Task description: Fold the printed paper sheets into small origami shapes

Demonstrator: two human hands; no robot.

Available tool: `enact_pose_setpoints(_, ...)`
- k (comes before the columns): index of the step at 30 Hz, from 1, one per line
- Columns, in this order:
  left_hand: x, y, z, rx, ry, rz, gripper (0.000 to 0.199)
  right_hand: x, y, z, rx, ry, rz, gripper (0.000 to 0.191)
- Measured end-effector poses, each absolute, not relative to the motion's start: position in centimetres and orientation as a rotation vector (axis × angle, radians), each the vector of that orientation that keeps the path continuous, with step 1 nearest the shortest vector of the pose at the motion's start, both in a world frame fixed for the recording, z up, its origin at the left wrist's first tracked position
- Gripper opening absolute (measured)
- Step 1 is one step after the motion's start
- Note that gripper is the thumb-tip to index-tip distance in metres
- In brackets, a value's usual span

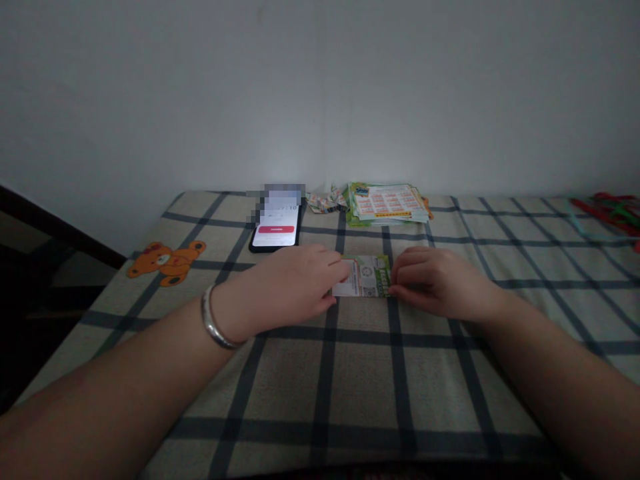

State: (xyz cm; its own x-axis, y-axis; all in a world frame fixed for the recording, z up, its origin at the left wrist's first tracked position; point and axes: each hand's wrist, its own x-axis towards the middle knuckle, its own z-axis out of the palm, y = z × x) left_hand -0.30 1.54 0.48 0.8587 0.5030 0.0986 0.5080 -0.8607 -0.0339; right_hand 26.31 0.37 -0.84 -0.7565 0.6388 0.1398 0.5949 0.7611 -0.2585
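A small printed paper card point(367, 277), white and green with a QR code, lies flat or nearly flat on the checked tablecloth between my hands. My left hand point(295, 283), with a silver bangle point(210, 317) at the wrist, has its fingers closed on the card's left end and covers that part. At the right end, my right hand point(433, 283) pinches the green edge between thumb and curled fingers. Behind my hands, a stack of printed leaflets point(387, 202) rests near the wall, with a folded paper piece point(327, 201) at its left.
A phone point(275, 223) with a lit screen lies behind my left hand. An orange teddy bear cutout point(167, 262) is at the left of the checked tablecloth point(285, 393). Red and green items point(613, 212) lie at the far right. The wall point(320, 93) closes off the back.
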Motion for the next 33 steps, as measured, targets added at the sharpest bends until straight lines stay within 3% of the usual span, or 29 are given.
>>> enact_pose_setpoints(4, 0.1, 1.5, -0.5, -2.894, -0.721, -0.150, 0.016, 25.9, 0.1, -1.2, -1.045, -2.709, 0.190, 0.012)
enact_pose_setpoints(8, 0.4, 1.1, -1.1, -2.818, -0.749, -0.192, 0.012, 25.0, 0.0, -2.1, -1.009, -2.641, 0.101, 0.032)
enact_pose_setpoints(13, 1.0, 0.5, -1.4, -2.680, -0.703, -0.246, 0.002, 23.9, 0.4, -2.6, -0.965, -2.633, 0.057, 0.020)
enact_pose_setpoints(17, 1.5, 0.3, -1.2, -2.566, -0.732, -0.359, 0.011, 23.5, 0.5, -2.7, -1.029, -2.529, 0.096, 0.004)
enact_pose_setpoints(24, 1.8, 0.3, -1.4, -2.605, -0.888, -0.462, 0.011, 23.5, 0.4, -2.9, -1.033, -2.368, 0.081, 0.004)
enact_pose_setpoints(33, 1.6, 0.6, -1.5, -2.626, -0.738, -0.676, 0.020, 23.4, 0.0, -3.1, -0.944, -2.376, 0.131, 0.004)
